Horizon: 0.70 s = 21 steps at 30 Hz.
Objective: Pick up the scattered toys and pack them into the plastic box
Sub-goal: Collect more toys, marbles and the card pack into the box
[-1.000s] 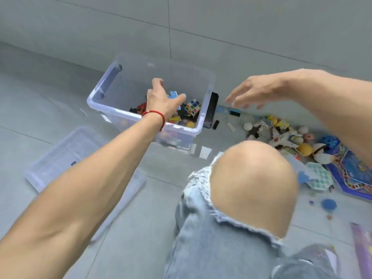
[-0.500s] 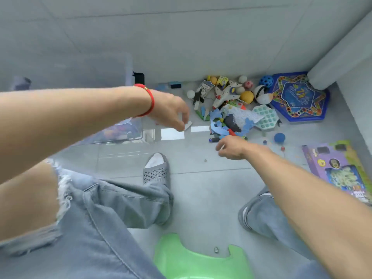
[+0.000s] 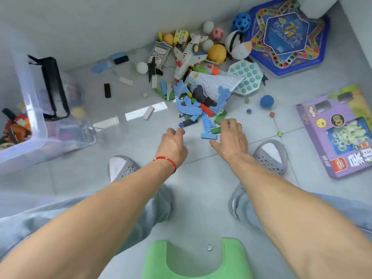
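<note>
A pile of blue foam shapes and coloured wooden blocks (image 3: 198, 106) lies on the grey floor ahead of me. My left hand (image 3: 173, 142), with a red string on the wrist, hovers just below the pile's left side, fingers curled beside a small blue marble (image 3: 180, 124). My right hand (image 3: 231, 135) reaches the pile's lower right, fingertips on a green block (image 3: 216, 129) and a blue foam piece (image 3: 208, 127). Neither hand grips anything. The clear plastic box (image 3: 36, 109) stands at the left with several toys inside.
Behind the pile lie a toy plane (image 3: 189, 55), balls, a plush penguin (image 3: 237, 45), a teal bubble board (image 3: 246, 76) and a blue game board (image 3: 285, 35). A purple toy package (image 3: 338, 129) lies at right. My slippered feet (image 3: 120, 168) flank my hands; a green stool (image 3: 195, 260) is below.
The view swung from the box to the toy pile. My left hand came out of the box and down to the pile; my right hand moved forward onto the blocks.
</note>
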Available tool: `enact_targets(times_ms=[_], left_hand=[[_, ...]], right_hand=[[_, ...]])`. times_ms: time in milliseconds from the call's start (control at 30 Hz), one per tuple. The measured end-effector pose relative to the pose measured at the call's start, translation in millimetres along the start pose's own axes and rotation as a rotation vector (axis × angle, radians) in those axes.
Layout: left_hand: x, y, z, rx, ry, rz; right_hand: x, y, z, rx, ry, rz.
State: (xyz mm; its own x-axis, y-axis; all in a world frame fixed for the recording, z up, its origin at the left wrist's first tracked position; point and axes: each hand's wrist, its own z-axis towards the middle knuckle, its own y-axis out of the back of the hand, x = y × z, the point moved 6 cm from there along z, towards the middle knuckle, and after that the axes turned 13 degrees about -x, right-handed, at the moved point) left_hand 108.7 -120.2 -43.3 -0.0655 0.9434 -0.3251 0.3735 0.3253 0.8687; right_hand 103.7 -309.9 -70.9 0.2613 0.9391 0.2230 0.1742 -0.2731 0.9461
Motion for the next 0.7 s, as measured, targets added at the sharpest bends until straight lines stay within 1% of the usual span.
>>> enact_targets(times_ms=[67, 167, 333, 433, 533, 600, 633, 700], left_hand=[[-2.9, -0.4, 18.4, -0.083, -0.031, -0.015], [-7.3, -4.1, 43.4, -0.143, -0.055, -0.027], [-12.9, -22.4, 61.6, -0.168, -0.016, -0.055], [-12.6, -29.1, 66.2, -0.199, -0.013, 0.032], [-12.5, -30.6, 67.4, -0.187, -0.005, 0.079], [-12.2, -31.3, 65.9, -0.165, -0.009, 0.103], [-11.7, -31.4, 64.3, -0.151, -0.014, 0.111], [-8.1, -31.3, 60.0, -0.11, 0.006, 0.092]], right_hand=[[5.2, -10.6, 3.1, -0.061, 0.064, -0.018], [9.8, -23.3, 2.2, -0.124, 0.088, -0.042], [14.8, -37.3, -8.6, -0.156, 0.094, 0.015], [11.1, -40.5, -16.1, -0.166, 0.055, 0.054], [3.3, -40.6, -23.8, -0.139, 0.019, 0.122], [-1.1, -36.2, -27.4, -0.116, -0.034, 0.254], [-3.2, -31.5, -27.6, -0.113, -0.092, 0.342], [-12.4, -25.5, -22.8, -0.115, -0.302, 0.544]])
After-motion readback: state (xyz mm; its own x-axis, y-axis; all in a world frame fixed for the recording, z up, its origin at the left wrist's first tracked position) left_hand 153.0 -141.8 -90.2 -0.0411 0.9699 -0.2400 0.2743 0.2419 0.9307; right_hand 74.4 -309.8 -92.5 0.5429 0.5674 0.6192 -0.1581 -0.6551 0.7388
